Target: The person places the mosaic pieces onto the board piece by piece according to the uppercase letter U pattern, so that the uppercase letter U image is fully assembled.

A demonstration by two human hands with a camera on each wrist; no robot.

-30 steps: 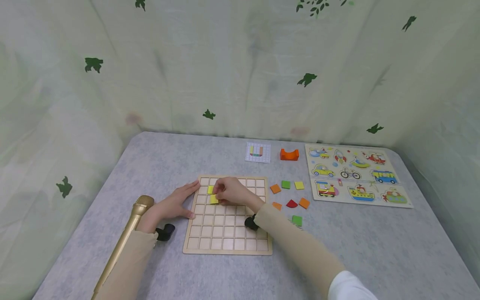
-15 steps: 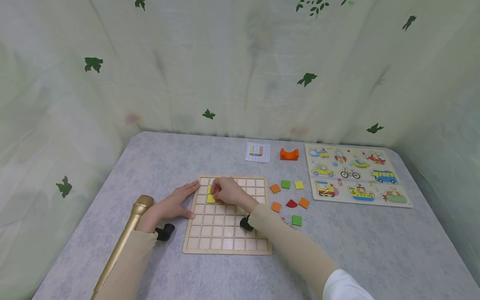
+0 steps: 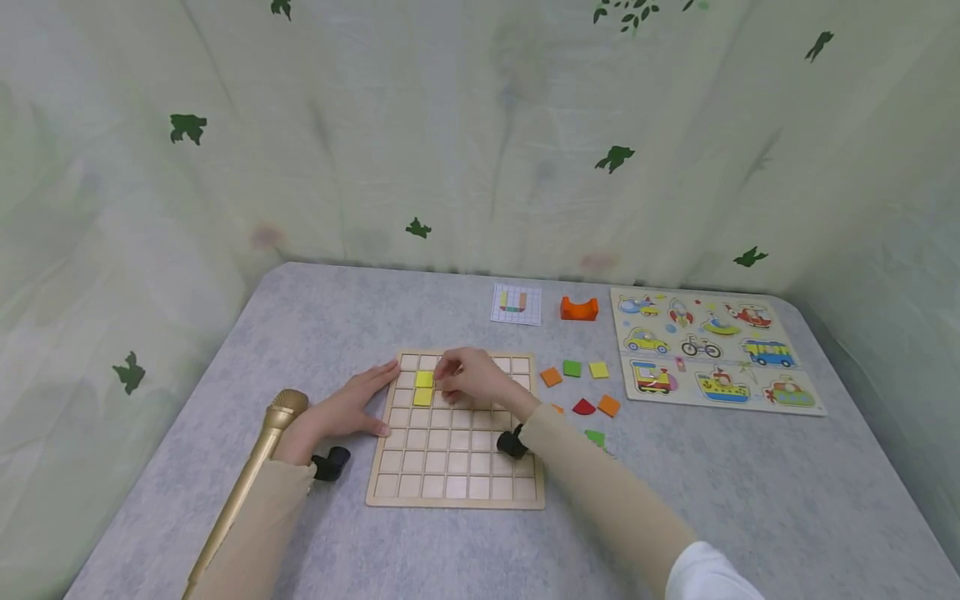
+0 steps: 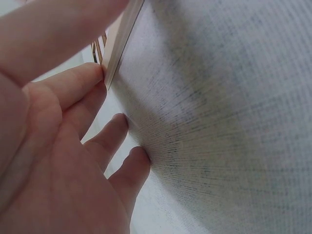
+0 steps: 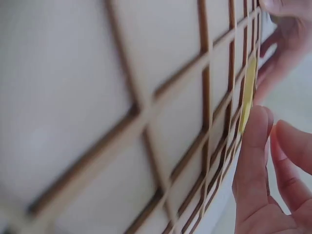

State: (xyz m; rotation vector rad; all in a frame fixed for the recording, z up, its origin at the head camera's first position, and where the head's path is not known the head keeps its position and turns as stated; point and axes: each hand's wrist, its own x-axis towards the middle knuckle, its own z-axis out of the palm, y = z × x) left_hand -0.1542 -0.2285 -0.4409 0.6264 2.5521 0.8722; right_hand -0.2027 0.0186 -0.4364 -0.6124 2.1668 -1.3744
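Observation:
Two yellow square tiles, an upper tile (image 3: 424, 378) and a lower tile (image 3: 423, 397), lie one behind the other in cells near the far left of the wooden grid board (image 3: 457, 503). Just right of them, my right hand (image 3: 474, 379) hovers over the board. The right wrist view shows its fingers (image 5: 256, 146) loosely bent, with nothing seen between them and thumb. Yellow (image 5: 249, 83) shows past the fingertips there. My left hand (image 3: 347, 408) rests at the board's left edge, fingers spread and touching it. The left wrist view shows its fingertips (image 4: 97, 73) against the board's side.
Right of the board lie loose tiles: orange (image 3: 551, 377), green (image 3: 572, 368), yellow (image 3: 598, 370) and a red wedge (image 3: 583, 407). A pattern card (image 3: 516, 305), an orange block (image 3: 579, 309) and a vehicle puzzle (image 3: 720, 350) sit behind. A gold microphone (image 3: 255, 467) lies left.
My right hand has let go of the lower yellow tile, which has shifted slightly left into its cell. The hand has drawn back to the right. My left hand stays in place.

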